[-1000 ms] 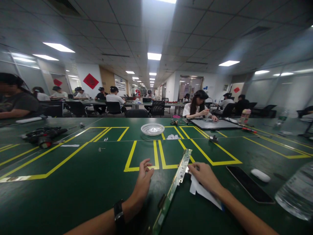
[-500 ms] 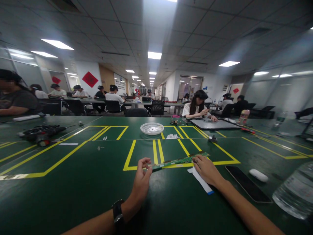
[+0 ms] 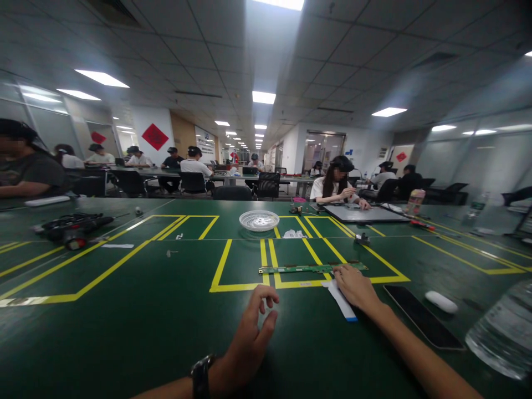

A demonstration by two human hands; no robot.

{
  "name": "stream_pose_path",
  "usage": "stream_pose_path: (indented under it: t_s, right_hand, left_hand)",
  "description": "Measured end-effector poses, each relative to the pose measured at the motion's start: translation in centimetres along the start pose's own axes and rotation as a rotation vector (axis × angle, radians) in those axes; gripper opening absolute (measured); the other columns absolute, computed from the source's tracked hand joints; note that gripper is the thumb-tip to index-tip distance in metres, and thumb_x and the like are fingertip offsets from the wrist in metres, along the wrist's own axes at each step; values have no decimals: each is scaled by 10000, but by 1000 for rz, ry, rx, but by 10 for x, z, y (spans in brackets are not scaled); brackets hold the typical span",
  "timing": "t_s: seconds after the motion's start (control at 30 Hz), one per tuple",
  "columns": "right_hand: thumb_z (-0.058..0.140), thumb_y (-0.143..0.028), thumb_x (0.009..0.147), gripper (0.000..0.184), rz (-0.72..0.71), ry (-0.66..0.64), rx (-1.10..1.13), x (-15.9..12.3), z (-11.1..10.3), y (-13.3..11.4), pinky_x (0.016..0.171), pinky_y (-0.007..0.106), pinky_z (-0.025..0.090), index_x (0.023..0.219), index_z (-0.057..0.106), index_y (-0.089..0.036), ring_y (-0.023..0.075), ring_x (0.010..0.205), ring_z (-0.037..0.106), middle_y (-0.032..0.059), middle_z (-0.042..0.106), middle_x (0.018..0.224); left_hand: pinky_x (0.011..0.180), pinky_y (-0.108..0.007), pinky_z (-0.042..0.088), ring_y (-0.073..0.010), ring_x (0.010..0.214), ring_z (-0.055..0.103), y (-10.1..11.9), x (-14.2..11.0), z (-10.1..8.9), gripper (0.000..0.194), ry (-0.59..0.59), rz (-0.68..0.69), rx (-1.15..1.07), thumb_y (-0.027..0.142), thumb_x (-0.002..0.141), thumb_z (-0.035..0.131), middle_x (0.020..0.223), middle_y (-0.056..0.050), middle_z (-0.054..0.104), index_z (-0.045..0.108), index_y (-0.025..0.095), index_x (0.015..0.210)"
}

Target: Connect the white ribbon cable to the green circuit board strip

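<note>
A long, narrow green circuit board (image 3: 299,269) lies across the yellow-taped rectangle in front of me. My right hand (image 3: 353,285) is at the right part of its near edge, fingers bent and closed on it; the fingertips are partly hidden. From under that hand a white flat ribbon cable (image 3: 343,303) with a blue end runs toward me. My left hand (image 3: 255,327) hovers nearer to me, below the board's left end, with its fingers curled but apart and nothing in them.
Beyond the board stand a white plastic basket (image 3: 259,220) and a crumpled white piece (image 3: 294,234). A phone (image 3: 421,316), a white case (image 3: 441,302) and a large water bottle (image 3: 505,332) are at right. A black tool (image 3: 78,227) lies far left. A person (image 3: 334,185) sits opposite.
My left hand has let go of the board's left end and drawn back toward me. The board now lies straighter across the taped area. My right hand stays at its right part.
</note>
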State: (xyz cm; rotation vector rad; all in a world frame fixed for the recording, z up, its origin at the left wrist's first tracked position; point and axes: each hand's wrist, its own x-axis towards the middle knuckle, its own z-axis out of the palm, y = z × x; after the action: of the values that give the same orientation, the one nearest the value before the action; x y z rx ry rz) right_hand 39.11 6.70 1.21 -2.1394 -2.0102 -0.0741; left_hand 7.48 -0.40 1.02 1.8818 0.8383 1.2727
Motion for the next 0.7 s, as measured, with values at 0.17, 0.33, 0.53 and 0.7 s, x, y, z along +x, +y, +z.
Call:
stream_pose_path:
  t_s: [0.17,0.33,0.53,0.7]
  right_hand:
    - [287,-289,951,383,47,86,-172,-3,7,-12,840,442,415,1173,563,-144,293,1060,528,164,550,1178]
    - [253,-240,951,430,1,67,-224,-5,14,-11,891,448,401,1248,532,-104,296,1096,513,193,519,1241]
    - [251,-245,939,529,13,24,-217,-3,24,-2,1042,476,304,1441,358,-116,321,1320,343,166,341,1471]
    - [287,-263,921,534,12,140,-127,-3,22,-4,1070,429,297,1428,370,-118,290,1339,329,155,294,1494]
  left_hand:
    - [784,-295,386,-174,861,458,0,1,0,169,-124,-19,35,168,892,421,974,-38,521,504,215,1031]
    - [769,-285,390,-167,841,457,3,2,-1,183,-152,-43,47,148,879,421,952,-34,528,511,206,1027]
    - [773,-273,396,-165,850,468,6,1,-1,185,-171,-48,44,147,878,427,967,-38,538,516,201,1031]
    - [767,-270,397,-161,842,468,1,1,2,189,-159,-50,35,146,875,430,973,-35,538,510,202,1037]
